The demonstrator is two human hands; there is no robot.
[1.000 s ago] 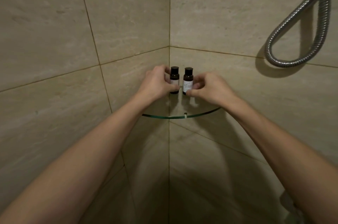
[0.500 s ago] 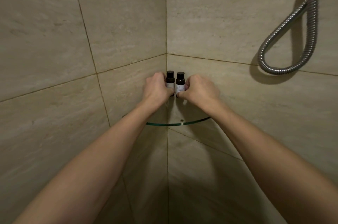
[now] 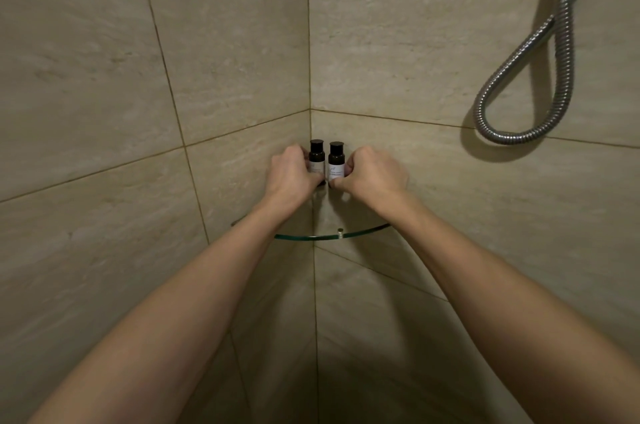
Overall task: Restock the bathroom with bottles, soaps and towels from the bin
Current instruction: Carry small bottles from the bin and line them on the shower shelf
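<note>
Two small dark bottles with black caps and white labels stand upright side by side at the back of a glass corner shelf (image 3: 360,233). My left hand (image 3: 289,174) grips the left bottle (image 3: 316,155) with curled fingers. My right hand (image 3: 372,175) pinches the right bottle (image 3: 336,158) low on its label. The bottles' bases are hidden behind my hands. The two bottles stand close together, almost touching.
Beige tiled walls meet in the corner behind the shelf. A chrome shower hose (image 3: 540,77) hangs in a loop on the right wall, well away from my hands. A small metal fitting (image 3: 340,231) sits at the shelf's front rim.
Both hands have brought the two bottles closer together and back into the corner. Over the last half second the hands have stayed on the bottles.
</note>
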